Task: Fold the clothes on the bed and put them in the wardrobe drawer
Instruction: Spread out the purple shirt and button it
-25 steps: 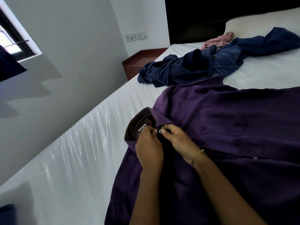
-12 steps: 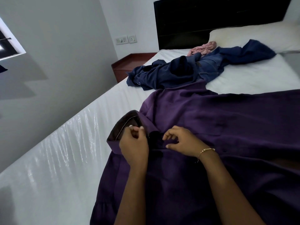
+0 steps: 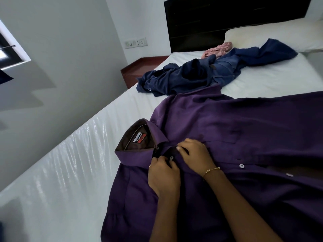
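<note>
A purple button-up shirt (image 3: 236,137) lies spread face up on the white bed (image 3: 70,172), its collar with a label pointing left. My left hand (image 3: 163,175) pinches the shirt's lower front edge beside a white button just below the collar. My right hand (image 3: 194,154), with a gold bracelet on the wrist, pinches the upper front edge at the same spot. Further up the bed lies a crumpled heap of dark blue clothes (image 3: 183,77) with blue jeans (image 3: 225,67) and a pink garment (image 3: 218,50) behind them.
A white pillow (image 3: 272,35) rests against the dark headboard (image 3: 227,18). A reddish-brown bedside table (image 3: 139,67) stands left of the bed by the white wall. A window (image 3: 8,53) sits at the far left.
Both hands have moved from the collar's top button down the shirt front to the following button. The collar now lies closed with its label showing. The camera has tilted up and right.
</note>
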The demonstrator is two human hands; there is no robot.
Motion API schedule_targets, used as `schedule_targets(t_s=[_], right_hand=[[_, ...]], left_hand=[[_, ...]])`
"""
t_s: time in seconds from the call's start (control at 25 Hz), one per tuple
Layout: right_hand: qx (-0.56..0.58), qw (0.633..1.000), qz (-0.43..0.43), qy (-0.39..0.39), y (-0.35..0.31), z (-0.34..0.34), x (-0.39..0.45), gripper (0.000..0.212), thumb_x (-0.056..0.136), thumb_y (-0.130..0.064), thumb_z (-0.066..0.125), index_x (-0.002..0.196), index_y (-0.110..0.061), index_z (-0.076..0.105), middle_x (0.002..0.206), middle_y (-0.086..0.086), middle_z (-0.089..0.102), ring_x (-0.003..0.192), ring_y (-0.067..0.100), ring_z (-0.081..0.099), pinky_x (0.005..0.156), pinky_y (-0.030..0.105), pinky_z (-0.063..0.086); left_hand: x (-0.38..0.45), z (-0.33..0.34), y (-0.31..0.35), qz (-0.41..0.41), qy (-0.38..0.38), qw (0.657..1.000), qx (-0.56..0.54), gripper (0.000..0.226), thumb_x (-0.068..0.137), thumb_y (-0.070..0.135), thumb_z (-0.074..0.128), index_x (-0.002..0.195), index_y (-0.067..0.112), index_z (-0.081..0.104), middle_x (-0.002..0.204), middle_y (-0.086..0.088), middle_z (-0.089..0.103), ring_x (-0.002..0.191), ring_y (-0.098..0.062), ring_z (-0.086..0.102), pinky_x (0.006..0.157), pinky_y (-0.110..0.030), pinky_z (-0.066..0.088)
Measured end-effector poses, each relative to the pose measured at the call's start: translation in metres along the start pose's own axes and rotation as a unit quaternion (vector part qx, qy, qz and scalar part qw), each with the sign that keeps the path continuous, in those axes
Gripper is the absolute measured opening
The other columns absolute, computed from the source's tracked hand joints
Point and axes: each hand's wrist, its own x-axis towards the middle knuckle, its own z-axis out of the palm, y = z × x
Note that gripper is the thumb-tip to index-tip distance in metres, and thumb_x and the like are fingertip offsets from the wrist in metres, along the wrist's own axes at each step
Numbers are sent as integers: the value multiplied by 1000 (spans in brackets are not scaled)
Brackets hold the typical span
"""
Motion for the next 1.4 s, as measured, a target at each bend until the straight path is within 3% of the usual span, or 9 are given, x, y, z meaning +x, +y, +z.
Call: schedule_targets(t_s=[0.12, 0.24, 0.36, 0.48, 0.6, 0.76, 0.92, 1.2, 1.4], right_hand=[[48, 999, 8, 7, 0, -2, -1, 23, 91, -10, 51, 105, -15, 68, 96, 2, 63, 95, 22, 55, 87, 37, 43], [8, 999, -40, -16, -3, 1, -1, 23, 91, -20, 55, 111, -20, 67, 104, -3, 57, 99, 15, 47, 88, 31, 37], [46, 998, -54, -3, -6, 5, 0, 18, 88, -19, 62, 102, -12, 71, 95, 2, 62, 91, 17, 52, 82, 31, 41], [126, 991, -13, 32, -6, 1, 3, 12, 83, -9, 67, 92, -5, 73, 82, 5, 65, 72, 7, 55, 69, 20, 42], [201, 979, 46, 2, -5, -4, 4, 11, 84, -6, 64, 93, -7, 72, 75, -7, 64, 65, -6, 56, 67, 8, 44], [301, 950, 81, -26, -4, -10, 2, 13, 86, -2, 62, 87, -11, 71, 80, -4, 68, 73, -3, 62, 72, 8, 47], [336, 937, 86, -50, -7, -17, -1, 22, 85, 0, 62, 77, -20, 68, 77, -7, 68, 70, -7, 61, 70, 6, 47], [328, 937, 91, -73, -8, -20, 0, 26, 87, 0, 58, 74, -22, 66, 77, -8, 66, 67, -8, 58, 67, 5, 44], [343, 931, 87, -89, -6, -22, -1, 23, 90, 2, 52, 86, -12, 69, 55, -16, 61, 54, -10, 54, 58, 4, 40]], left_hand=[[1, 7, -1, 4, 3, 1000, -4, 31, 93, 33, 46, 116, 19, 62, 109, -3, 55, 98, -21, 54, 78, -31, 43], [0, 13, 1, 8, 22, 1000, -16, 28, 92, 32, 47, 108, 17, 65, 105, -3, 54, 95, -20, 52, 78, -31, 45], [-1, 17, 6, -8, 55, 997, -62, 24, 94, 27, 48, 106, 15, 66, 105, -4, 55, 95, -21, 52, 74, -30, 40], [-1, 22, 8, -3, 88, 986, -144, 21, 93, 21, 53, 108, 15, 66, 103, -4, 59, 92, -21, 55, 70, -25, 34], [2, 25, 10, -21, 112, 964, -240, 15, 88, 18, 62, 100, 13, 70, 96, -3, 65, 81, -15, 58, 70, -22, 37], [5, 27, 8, -58, 94, 932, -347, 1, 83, 15, 69, 83, 14, 70, 77, 6, 66, 64, -1, 58, 63, -6, 42], [4, 24, 10, -70, 73, 915, -390, 17, 79, 11, 72, 70, 21, 63, 65, 19, 59, 60, 9, 57, 61, -5, 43], [9, 29, 8, -85, 73, 904, -412, 4, 83, 12, 69, 85, 11, 72, 67, 18, 60, 63, 0, 60, 62, -8, 47], [9, 30, 11, -101, 100, 888, -437, 21, 80, 12, 72, 66, 23, 61, 62, 15, 60, 54, 1, 56, 57, -8, 44]])
